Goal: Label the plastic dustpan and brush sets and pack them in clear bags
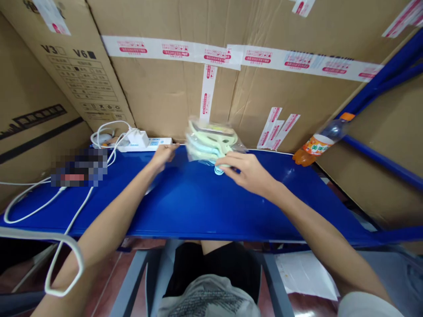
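My right hand is closed on the handles of a bundle of pastel plastic tools, pale green and light blue, partly wrapped in a clear bag. Their wide frame-like heads point away from me, tilted above the table; their exact kind is not clear. A light blue ring shows below the handles. My left hand is to the left of the bundle, near the power strip. Its fingers are curled, with one reaching to the right; what they hold, if anything, is hidden. Something clear and shiny shows below that wrist.
A blue table stands against cardboard walls. At the back left lies a white power strip with a plugged-in charger and loose white cables. An orange drink bottle leans at the right by a blue frame.
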A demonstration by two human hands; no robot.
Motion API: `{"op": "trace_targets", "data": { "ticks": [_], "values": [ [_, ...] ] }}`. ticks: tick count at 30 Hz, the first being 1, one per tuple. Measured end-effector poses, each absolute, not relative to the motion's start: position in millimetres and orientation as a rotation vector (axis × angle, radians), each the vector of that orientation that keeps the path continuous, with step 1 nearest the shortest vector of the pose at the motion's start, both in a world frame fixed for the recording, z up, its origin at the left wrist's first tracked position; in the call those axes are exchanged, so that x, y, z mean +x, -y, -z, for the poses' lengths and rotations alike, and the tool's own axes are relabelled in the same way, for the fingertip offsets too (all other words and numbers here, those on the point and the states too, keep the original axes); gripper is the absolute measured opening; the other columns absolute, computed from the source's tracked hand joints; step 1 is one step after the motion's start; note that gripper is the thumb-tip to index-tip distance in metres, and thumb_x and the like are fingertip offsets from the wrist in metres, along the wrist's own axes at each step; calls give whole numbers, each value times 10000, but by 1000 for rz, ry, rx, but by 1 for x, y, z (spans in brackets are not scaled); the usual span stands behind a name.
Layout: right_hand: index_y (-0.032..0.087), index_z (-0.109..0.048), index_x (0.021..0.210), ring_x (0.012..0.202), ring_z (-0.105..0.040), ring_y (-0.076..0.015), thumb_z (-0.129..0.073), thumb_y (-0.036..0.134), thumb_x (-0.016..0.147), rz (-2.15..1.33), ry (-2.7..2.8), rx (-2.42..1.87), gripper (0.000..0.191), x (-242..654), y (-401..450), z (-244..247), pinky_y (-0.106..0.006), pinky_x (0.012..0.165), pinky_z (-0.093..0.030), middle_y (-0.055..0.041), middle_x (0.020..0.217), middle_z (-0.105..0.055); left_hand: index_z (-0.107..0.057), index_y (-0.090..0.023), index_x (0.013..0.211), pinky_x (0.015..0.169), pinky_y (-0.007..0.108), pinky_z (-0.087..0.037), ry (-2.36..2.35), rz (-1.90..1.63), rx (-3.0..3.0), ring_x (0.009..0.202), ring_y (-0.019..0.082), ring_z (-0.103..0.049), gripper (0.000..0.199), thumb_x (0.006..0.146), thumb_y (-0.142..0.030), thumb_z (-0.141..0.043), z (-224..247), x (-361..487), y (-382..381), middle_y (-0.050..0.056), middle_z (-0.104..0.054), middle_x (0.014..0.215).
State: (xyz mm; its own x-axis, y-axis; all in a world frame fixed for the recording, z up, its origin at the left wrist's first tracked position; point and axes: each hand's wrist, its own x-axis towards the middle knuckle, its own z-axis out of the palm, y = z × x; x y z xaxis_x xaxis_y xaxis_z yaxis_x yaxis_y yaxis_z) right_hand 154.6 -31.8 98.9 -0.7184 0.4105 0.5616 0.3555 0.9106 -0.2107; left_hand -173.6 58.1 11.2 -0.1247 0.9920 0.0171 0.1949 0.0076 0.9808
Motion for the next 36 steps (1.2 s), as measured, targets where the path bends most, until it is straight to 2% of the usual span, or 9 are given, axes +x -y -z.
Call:
{"op": "trace_targets", "data": {
  "ticks": [4, 7, 11, 16, 18, 21, 24, 28, 36],
  "values": [
    [139, -744, 1261, 890, -673, -181, -453, 207, 1166, 31, 2591, -333, 314, 128, 63, -74, -311, 864, -535, -98, 1044, -744, -364, -237, 682, 478, 242, -254, -1250, -1228, 1206, 510, 116, -226, 578, 1032, -664, -538, -47, -236, -45, -61, -222, 580],
    [142, -735, 1305, 870, -632, -194, -430, 150, 1155, 153, 2723, -204, 340, 109, 67, -48, -325, 860, -520, -93, 1045, -722, -520, -199, 736, 508, 225, -289, -913, -1435, 1116, 550, 126, -278, 477, 1079, -529, -493, -60, -277, -34, -35, -238, 610],
    [195, -734, 1327, 847, -581, -196, -463, 95, 1125, 184, 2866, -263, 353, 97, 62, -21, -328, 846, -500, -72, 1070, -710, -583, -185, 744, 509, 234, -279, -902, -1436, 1130, 555, 117, -284, 314, 950, -379, -717, -54, -288, -33, -41, -281, 604],
    [202, -735, 1328, 932, -596, -210, -487, 60, 1096, 167, 2904, -414, 367, 104, 58, -7, -354, 920, -505, -97, 1150, -697, -656, -170, 775, 549, 267, -369, -1117, -1217, 1393, 589, 136, -468, 381, 743, -444, -918, -38, -261, -45, -4, -525, 619],
    [223, -739, 1330, 976, -613, -223, -518, 60, 1081, 152, 2951, -448, 371, 111, 57, -4, -372, 935, -512, -105, 1200, -689, -739, -156, 872, 612, 277, -437, -1199, -1108, 1511, 662, 161, -556, 424, 695, -476, -954, -36, -250, -47, 31, -641, 704],
    [249, -716, 1392, 1005, -631, -230, -548, 54, 1063, 141, 3003, -437, 417, 119, 56, -4, -392, 938, -521, -118, 1261, -680, -800, -185, 1051, 859, 325, -554, -1222, -967, 1673, 958, 232, -690, 508, 734, -558, -937, -37, -240, -43, 88, -777, 1067],
    [263, -667, 1472, 969, -658, -208, -561, 75, 1069, 100, 2982, -412, 457, 124, 55, -11, -361, 884, -532, -116, 1302, -681, -769, -247, 1282, 1076, 402, -547, -1209, -819, 1815, 1265, 313, -669, 640, 782, -629, -888, -37, -237, -40, 93, -735, 1385],
    [291, -630, 1532, 773, -668, -143, -542, 278, 1138, 8, 2956, -467, 405, 125, 58, -28, -285, 657, -487, -104, 1397, -674, -665, -270, 1490, 1157, 452, -523, -1227, -574, 1938, 1410, 358, -615, 815, 802, -672, -837, -28, -242, -45, 113, -640, 1571],
    [228, -656, 1508, 826, -717, -154, -511, 403, 1158, -240, 2796, -500, 418, 121, 57, -42, -275, 678, -458, -100, 1314, -771, -689, -235, 1493, 1173, 399, -486, -1185, -332, 2015, 1423, 364, -617, 798, 813, -628, -829, -20, -237, -52, 110, -663, 1564]
  ]
}}
